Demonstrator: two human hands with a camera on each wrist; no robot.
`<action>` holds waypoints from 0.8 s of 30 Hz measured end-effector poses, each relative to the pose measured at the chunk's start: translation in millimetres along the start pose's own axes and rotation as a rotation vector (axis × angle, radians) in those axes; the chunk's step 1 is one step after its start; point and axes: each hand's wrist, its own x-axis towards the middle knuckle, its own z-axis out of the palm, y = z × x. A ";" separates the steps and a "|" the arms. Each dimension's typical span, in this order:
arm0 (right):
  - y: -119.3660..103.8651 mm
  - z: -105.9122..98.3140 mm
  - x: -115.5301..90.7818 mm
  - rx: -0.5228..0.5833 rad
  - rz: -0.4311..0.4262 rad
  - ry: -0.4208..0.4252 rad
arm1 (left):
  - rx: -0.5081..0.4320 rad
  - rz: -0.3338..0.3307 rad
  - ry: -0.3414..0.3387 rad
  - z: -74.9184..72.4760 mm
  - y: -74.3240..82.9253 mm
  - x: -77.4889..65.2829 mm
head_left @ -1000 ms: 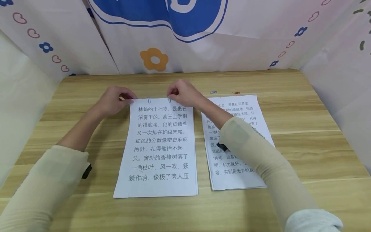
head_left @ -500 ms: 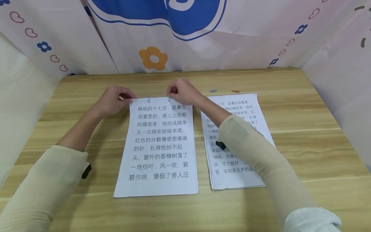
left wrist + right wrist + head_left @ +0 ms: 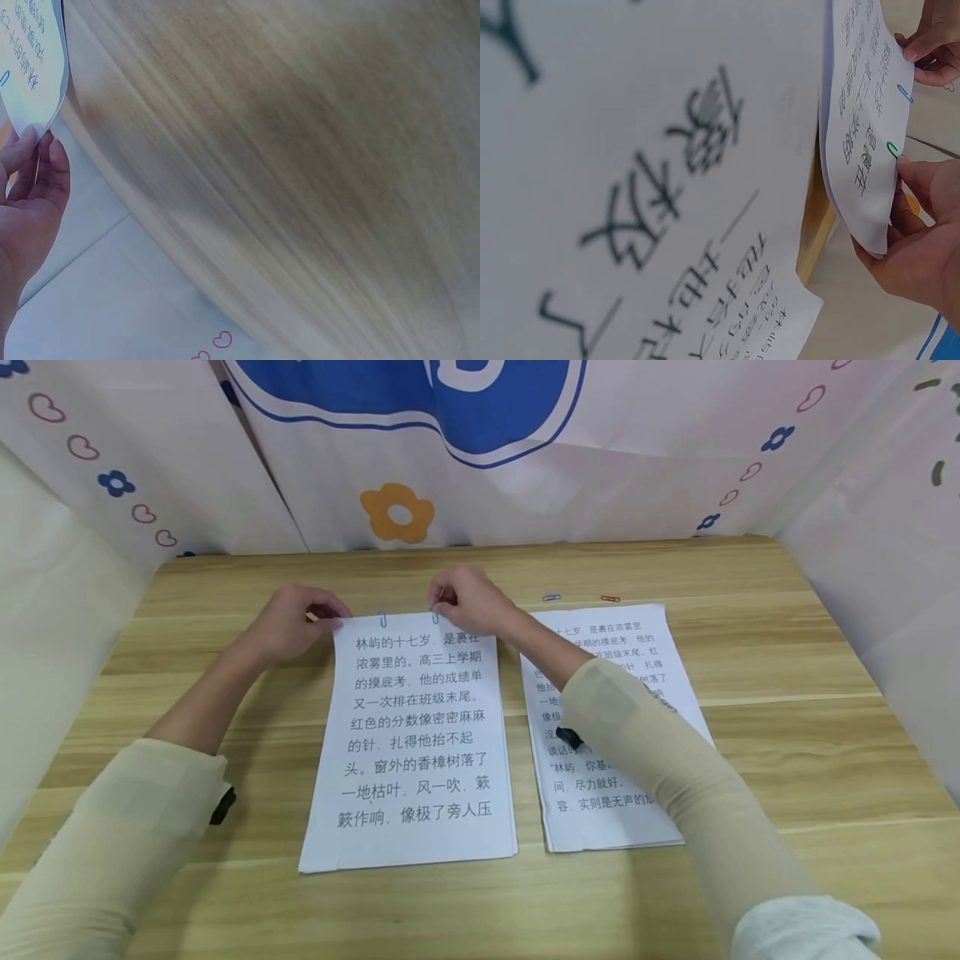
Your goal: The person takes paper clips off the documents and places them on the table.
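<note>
A stack of printed sheets (image 3: 416,735) lies on the table, its top edge slightly raised. Thumb and fingers of my left hand (image 3: 288,620) pinch its top left corner, also seen in the left wrist view, where the left hand (image 3: 34,206) shows the grip. A blue paper clip (image 3: 382,619) sits on the top edge. To its right is a green paper clip (image 3: 892,150); my right hand (image 3: 472,602) pinches its outer end at the paper's edge. In the right wrist view the right hand's (image 3: 922,232) other fingers are partly behind the sheets.
A second printed stack (image 3: 611,827) lies to the right, partly under my right forearm. Beyond it on the wooden table (image 3: 787,760) lie a blue paper clip (image 3: 551,597) and a red paper clip (image 3: 611,598). A printed white cloth (image 3: 600,485) hangs behind.
The lower end of the left stack has shifted slightly to the right. Both hands keep their hold at the top edge, moving very little.
</note>
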 end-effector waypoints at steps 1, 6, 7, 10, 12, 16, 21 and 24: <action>-0.2 0.1 0.0 0.002 0.001 0.001 | -0.001 -0.001 0.000 0.0 0.0 -0.2; 0.1 0.2 0.0 0.016 0.007 0.013 | -0.002 -0.003 0.004 -0.4 0.2 -0.7; 0.1 0.1 0.0 0.021 0.008 0.015 | -0.003 -0.003 0.005 -0.4 0.1 -0.7; 0.0 0.2 -0.4 0.037 0.010 0.018 | -0.003 0.004 0.008 -0.4 -0.2 -1.0; 0.3 0.7 -0.4 0.044 0.009 0.018 | -0.007 0.007 0.011 -0.3 -0.4 -1.5; 1.8 1.1 0.0 0.054 0.003 0.019 | -0.009 0.007 0.012 -0.3 -0.2 -1.7; 2.4 1.2 0.2 0.054 -0.002 0.025 | -0.014 0.004 0.015 0.0 -1.0 -1.2; 2.0 1.4 -0.1 0.058 0.002 0.026 | -0.018 0.003 0.015 0.3 -1.4 -1.1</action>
